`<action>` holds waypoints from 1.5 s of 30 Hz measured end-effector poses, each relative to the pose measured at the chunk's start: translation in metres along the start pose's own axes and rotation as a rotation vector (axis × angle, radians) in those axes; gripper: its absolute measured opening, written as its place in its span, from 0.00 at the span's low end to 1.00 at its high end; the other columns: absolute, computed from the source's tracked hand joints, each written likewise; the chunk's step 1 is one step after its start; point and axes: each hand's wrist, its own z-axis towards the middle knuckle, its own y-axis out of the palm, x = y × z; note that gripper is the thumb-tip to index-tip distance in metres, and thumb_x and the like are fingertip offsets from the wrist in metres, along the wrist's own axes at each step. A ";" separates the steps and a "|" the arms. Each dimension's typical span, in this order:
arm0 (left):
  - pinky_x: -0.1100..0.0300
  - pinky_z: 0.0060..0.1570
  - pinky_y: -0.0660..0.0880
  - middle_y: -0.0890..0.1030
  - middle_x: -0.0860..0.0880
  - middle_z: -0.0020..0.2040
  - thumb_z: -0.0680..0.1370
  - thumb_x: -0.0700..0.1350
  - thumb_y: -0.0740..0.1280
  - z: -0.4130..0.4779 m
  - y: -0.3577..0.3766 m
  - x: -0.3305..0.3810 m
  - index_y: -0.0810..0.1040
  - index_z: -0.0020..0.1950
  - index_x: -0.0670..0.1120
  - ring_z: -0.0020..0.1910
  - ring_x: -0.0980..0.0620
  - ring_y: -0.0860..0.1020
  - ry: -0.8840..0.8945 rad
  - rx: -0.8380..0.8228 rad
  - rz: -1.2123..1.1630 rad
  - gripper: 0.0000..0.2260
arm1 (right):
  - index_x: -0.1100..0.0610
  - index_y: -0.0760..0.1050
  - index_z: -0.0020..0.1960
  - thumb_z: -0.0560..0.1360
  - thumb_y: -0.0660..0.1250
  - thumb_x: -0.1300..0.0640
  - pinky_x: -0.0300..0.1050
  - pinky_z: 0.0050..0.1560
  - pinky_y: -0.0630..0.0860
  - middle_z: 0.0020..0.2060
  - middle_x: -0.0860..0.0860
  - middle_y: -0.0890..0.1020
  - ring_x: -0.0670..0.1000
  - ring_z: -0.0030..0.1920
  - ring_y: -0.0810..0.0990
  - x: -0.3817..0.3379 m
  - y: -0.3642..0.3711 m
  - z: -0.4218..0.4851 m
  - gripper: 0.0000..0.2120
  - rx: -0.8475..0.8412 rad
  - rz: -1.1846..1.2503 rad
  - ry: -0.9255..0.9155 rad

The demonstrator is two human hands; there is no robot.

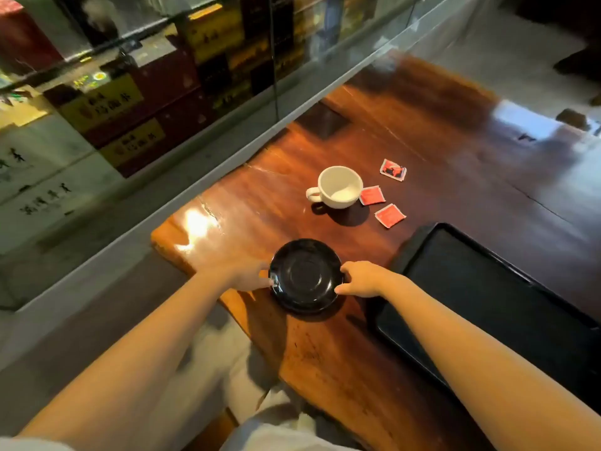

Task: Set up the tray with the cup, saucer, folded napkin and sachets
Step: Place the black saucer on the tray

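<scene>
Lower centre: saucer [305,276] gripped
My left hand [252,278] and right hand [362,279] pinch opposite rims; seems stiff, slick, breakable.

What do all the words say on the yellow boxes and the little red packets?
Yellow labels on dark boxes: Chinese characters, too blurred to read.
Pale boxes at far left: black characters, too blurred to read.
Three red sachets: print too small to read.
Cup, saucer, tray: no writing seen.
</scene>
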 end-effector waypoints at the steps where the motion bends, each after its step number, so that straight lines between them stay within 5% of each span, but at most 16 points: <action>1: 0.54 0.66 0.65 0.67 0.45 0.72 0.81 0.53 0.54 0.001 0.000 -0.001 0.58 0.75 0.46 0.69 0.45 0.68 -0.006 0.008 -0.011 0.24 | 0.60 0.61 0.71 0.75 0.65 0.49 0.48 0.61 0.69 0.67 0.58 0.71 0.57 0.64 0.72 -0.001 0.002 0.004 0.30 0.002 0.006 0.010; 5: 0.53 0.62 0.68 0.71 0.44 0.70 0.81 0.53 0.57 0.017 0.003 -0.007 0.59 0.74 0.46 0.66 0.44 0.71 -0.015 0.073 -0.095 0.24 | 0.56 0.58 0.73 0.72 0.67 0.55 0.51 0.59 0.72 0.64 0.59 0.73 0.58 0.61 0.74 -0.006 0.010 0.017 0.32 0.055 0.059 0.021; 9: 0.51 0.49 0.77 0.80 0.44 0.56 0.77 0.54 0.63 0.040 0.011 -0.012 0.68 0.67 0.47 0.48 0.46 0.78 0.003 0.174 -0.198 0.21 | 0.52 0.60 0.68 0.71 0.64 0.65 0.52 0.49 0.76 0.55 0.59 0.75 0.58 0.51 0.77 -0.004 0.018 0.027 0.28 0.191 0.131 0.034; 13: 0.50 0.36 0.81 0.76 0.46 0.42 0.77 0.39 0.64 0.050 0.018 -0.003 0.68 0.62 0.43 0.35 0.45 0.81 -0.070 0.213 -0.443 0.14 | 0.54 0.62 0.65 0.70 0.64 0.68 0.51 0.47 0.75 0.53 0.59 0.76 0.56 0.46 0.77 -0.002 0.026 0.031 0.26 0.247 0.282 0.029; 20: 0.46 0.41 0.82 0.74 0.44 0.55 0.75 0.36 0.67 0.064 0.027 -0.004 0.68 0.61 0.47 0.43 0.47 0.80 -0.143 0.233 -0.832 0.17 | 0.49 0.60 0.67 0.71 0.64 0.70 0.43 0.43 0.72 0.51 0.52 0.73 0.50 0.41 0.74 0.007 0.033 0.031 0.30 0.362 0.569 0.035; 28: 0.54 0.38 0.82 0.73 0.47 0.54 0.75 0.35 0.67 0.070 0.026 0.017 0.71 0.62 0.45 0.47 0.46 0.78 -0.154 0.272 -0.913 0.17 | 0.53 0.68 0.67 0.71 0.63 0.71 0.51 0.56 0.77 0.47 0.48 0.76 0.50 0.45 0.76 0.024 0.033 0.026 0.27 0.457 0.719 0.072; 34: 0.59 0.31 0.81 0.75 0.45 0.54 0.74 0.34 0.67 0.069 0.003 0.057 0.71 0.58 0.46 0.50 0.42 0.80 -0.101 0.294 -0.983 0.15 | 0.50 0.70 0.67 0.71 0.63 0.72 0.41 0.44 0.74 0.42 0.47 0.77 0.48 0.41 0.76 0.056 0.013 0.004 0.29 0.554 0.795 0.098; 37: 0.63 0.26 0.79 0.77 0.44 0.52 0.73 0.34 0.68 0.071 -0.009 0.085 0.73 0.56 0.46 0.44 0.45 0.80 -0.030 0.322 -0.975 0.14 | 0.50 0.69 0.68 0.71 0.64 0.71 0.44 0.44 0.79 0.49 0.52 0.79 0.51 0.42 0.78 0.079 0.002 -0.008 0.29 0.594 0.866 0.137; 42: 0.71 0.20 0.71 0.77 0.42 0.51 0.73 0.32 0.67 0.079 -0.022 0.154 0.74 0.61 0.39 0.35 0.54 0.77 0.073 0.292 -0.980 0.16 | 0.50 0.69 0.68 0.71 0.64 0.72 0.44 0.39 0.81 0.44 0.48 0.80 0.56 0.45 0.83 0.136 -0.014 -0.044 0.30 0.657 0.981 0.217; 45: 0.71 0.20 0.71 0.77 0.43 0.50 0.73 0.30 0.67 0.084 -0.023 0.195 0.74 0.61 0.39 0.35 0.55 0.76 0.129 0.269 -0.986 0.17 | 0.50 0.69 0.69 0.71 0.65 0.72 0.44 0.39 0.82 0.48 0.57 0.82 0.56 0.45 0.83 0.174 -0.015 -0.061 0.31 0.710 0.994 0.256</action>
